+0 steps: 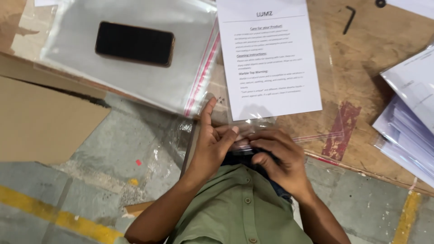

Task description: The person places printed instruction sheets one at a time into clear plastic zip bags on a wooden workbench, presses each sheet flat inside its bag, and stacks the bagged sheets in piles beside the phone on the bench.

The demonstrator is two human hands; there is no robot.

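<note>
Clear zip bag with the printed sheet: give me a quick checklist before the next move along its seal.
1. Printed sheet inside clear zip bag: ok.
2. Left hand on bag's near edge: ok.
3. Right hand pinching the same edge: ok.
4. Seal fully shut: cannot tell, fingers cover it.
5. Phone and black hex key away from the bag: ok.

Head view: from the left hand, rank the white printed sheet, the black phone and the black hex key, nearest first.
Measured from the left hand:
1. White printed paper sheet, just above, inside the clear bag.
2. Black rectangular phone, upper left, on stacked bags.
3. Black L-shaped hex key, far upper right.
</note>
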